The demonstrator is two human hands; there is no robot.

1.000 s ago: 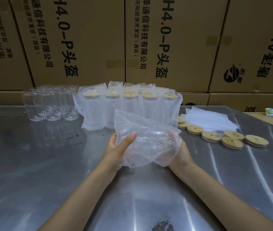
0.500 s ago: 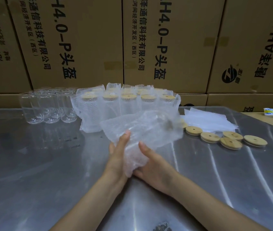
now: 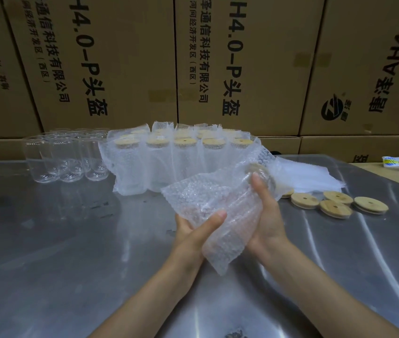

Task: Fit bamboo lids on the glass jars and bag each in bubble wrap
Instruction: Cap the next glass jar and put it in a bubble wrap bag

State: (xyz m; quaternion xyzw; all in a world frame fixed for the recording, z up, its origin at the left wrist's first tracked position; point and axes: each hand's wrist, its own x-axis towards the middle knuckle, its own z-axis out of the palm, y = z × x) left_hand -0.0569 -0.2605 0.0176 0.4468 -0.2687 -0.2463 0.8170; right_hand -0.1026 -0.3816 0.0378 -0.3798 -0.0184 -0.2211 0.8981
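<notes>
On the table (image 3: 71, 240), bare jars (image 3: 64, 157) stand left of bagged jars (image 3: 169, 159), loose lids (image 3: 340, 203) to the right.

Dim, flat indoor light is seen. Soft glare streaks are thrown across the steel tabletop (image 3: 340, 252) at lower right. Cardboard boxes (image 3: 120, 57) are bowed by wide-angle distortion at the frame edges. Slight softness is noted throughout.

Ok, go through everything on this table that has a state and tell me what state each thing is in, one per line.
Bubble-wrap bag: held tilted above the table, jar inside.
Left hand: grips the bag's lower end.
Right hand: grips the upper part of the bagged jar.
Wrapped jars: upright, lidded, bagged.
Bare glass jars: upright, no lids, unbagged.
Loose bamboo lids: lying flat, some overlapping.
Spare bubble-wrap bags: stacked flat.
</notes>
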